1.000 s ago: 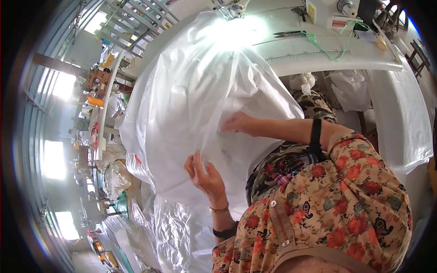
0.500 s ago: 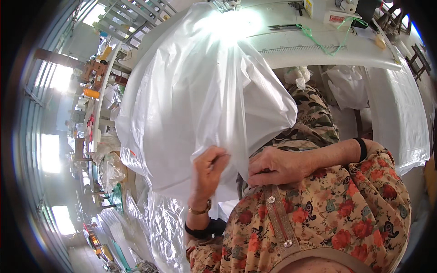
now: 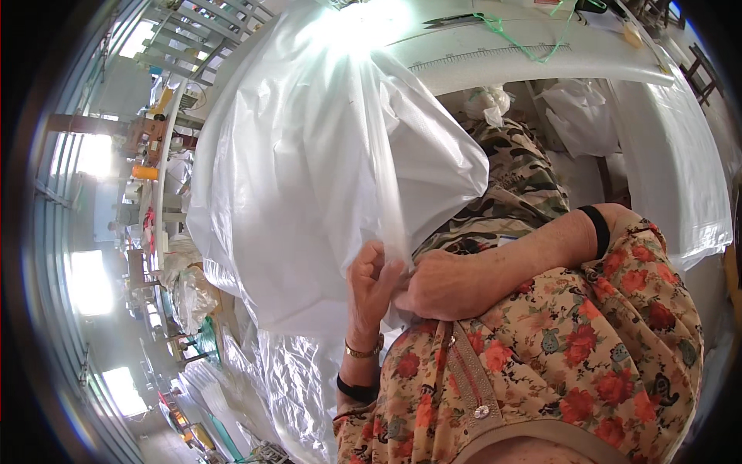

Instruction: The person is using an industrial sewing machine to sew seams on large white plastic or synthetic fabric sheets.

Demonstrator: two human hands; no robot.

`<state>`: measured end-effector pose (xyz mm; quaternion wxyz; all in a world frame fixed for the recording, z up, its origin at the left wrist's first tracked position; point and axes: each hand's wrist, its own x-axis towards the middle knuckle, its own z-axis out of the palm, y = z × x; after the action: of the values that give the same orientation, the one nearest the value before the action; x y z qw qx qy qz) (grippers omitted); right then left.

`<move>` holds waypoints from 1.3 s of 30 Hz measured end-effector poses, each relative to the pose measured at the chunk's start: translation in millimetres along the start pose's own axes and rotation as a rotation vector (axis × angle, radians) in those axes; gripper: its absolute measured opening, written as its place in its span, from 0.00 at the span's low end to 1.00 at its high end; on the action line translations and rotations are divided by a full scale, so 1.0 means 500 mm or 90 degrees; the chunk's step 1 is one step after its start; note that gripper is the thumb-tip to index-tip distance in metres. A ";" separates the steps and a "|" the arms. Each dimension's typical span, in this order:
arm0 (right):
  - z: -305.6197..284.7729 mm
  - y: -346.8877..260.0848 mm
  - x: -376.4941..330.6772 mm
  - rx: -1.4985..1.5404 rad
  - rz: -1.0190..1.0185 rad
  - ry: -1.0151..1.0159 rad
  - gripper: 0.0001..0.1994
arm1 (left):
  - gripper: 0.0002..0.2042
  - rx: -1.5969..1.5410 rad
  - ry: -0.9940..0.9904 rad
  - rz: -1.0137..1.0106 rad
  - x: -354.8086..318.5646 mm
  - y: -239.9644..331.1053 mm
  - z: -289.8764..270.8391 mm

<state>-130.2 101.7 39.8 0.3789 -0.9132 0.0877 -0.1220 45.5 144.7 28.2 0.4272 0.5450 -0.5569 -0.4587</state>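
Note:
A large white plastic sheet (image 3: 309,185) hangs in folds from the bright light at the table's far side down over my lap. My left hand (image 3: 372,284), with a watch on its wrist, is at the near edge of the sheet, its fingers curled and pinching the material, slightly blurred. Close beside it, my right hand (image 3: 442,284) is closed on the same near edge. The fingertips of both hands nearly meet, and the bit of sheet between them is mostly hidden. The sheet runs taut in a narrow fold from my hands up to the light.
A white work table (image 3: 533,66) with a printed ruler scale curves across the far side. Dark snips (image 3: 450,21) and a green cord (image 3: 516,46) lie on it. White plastic (image 3: 672,178) hangs at the right. Crumpled clear film (image 3: 297,379) lies at the lower left.
My left hand has moved right and up to meet my right hand at the sheet's edge. The view has shifted slightly, and the taut fold leans more to the right.

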 end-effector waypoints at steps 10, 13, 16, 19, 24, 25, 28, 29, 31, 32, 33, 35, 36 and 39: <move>-0.025 0.239 -0.112 -0.195 0.335 0.806 0.08 | 0.05 -0.007 0.047 0.010 0.003 -0.006 -0.025; 0.012 0.287 -0.181 0.146 0.560 0.481 0.09 | 0.06 0.012 0.039 0.020 0.013 0.018 -0.034; 0.056 0.249 -0.181 0.331 0.478 0.494 0.11 | 0.05 -0.017 0.026 0.006 0.018 0.040 -0.041; 0.027 0.185 -0.168 0.206 0.314 0.451 0.10 | 0.04 -0.025 0.019 -0.004 0.019 0.064 -0.039; -0.038 0.073 -0.095 0.301 0.121 0.381 0.06 | 0.05 0.077 -0.010 0.086 0.035 0.083 -0.019; -0.038 0.065 -0.082 0.303 0.093 0.350 0.05 | 0.05 0.101 -0.047 0.074 0.038 0.082 -0.014; -0.029 0.043 -0.058 0.286 0.105 0.306 0.05 | 0.05 0.145 -0.086 0.063 0.035 0.069 0.005; -0.021 0.045 -0.052 0.215 0.074 0.287 0.06 | 0.05 0.188 -0.084 0.111 0.034 0.065 0.006; -0.014 0.046 -0.051 0.111 0.038 0.271 0.07 | 0.03 0.226 -0.095 0.122 0.033 0.066 0.010; -0.014 0.040 -0.052 0.113 0.041 0.271 0.07 | 0.03 0.224 -0.098 0.120 0.030 0.062 0.011; -0.015 0.029 -0.052 0.058 0.060 0.260 0.06 | 0.03 0.186 -0.092 0.106 0.029 0.057 0.011; -0.010 0.021 -0.048 0.005 0.084 0.251 0.06 | 0.03 0.147 -0.091 0.089 0.028 0.055 0.010; -0.007 0.022 -0.045 -0.072 0.067 0.246 0.06 | 0.05 0.126 -0.091 0.060 0.030 0.056 0.009; -0.009 0.013 -0.033 -0.166 0.031 0.189 0.05 | 0.08 0.086 -0.086 0.012 0.039 0.033 0.007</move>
<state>-147.4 98.4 35.7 0.2428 -0.9242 0.1797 -0.2336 37.8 125.1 43.1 0.3552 0.5351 -0.6192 -0.4517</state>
